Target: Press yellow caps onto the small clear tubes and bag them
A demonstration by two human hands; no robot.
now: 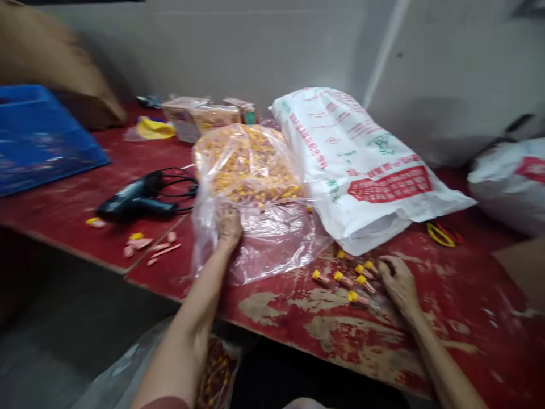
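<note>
My left hand (230,226) lies at the mouth of a clear plastic bag (281,238). Its fingers are blurred and partly behind the film, so their grip is unclear. Many small yellow-and-pink pieces (251,165) fill the far part of this bag. On the red table, my right hand (399,284) rests beside several small clear tubes with yellow caps and pinkish contents (343,278). Its fingers are curved, with a gap between thumb and forefinger, close to the nearest tube (371,268). No tube shows clearly inside that hand.
A white woven sack (353,153) with red print lies behind the tubes. Yellow-handled scissors (440,234) are at right. A dark heat gun or hair dryer (136,199), loose pink pieces (138,244) and a blue crate (42,136) stand left. Boxes (215,116) sit behind.
</note>
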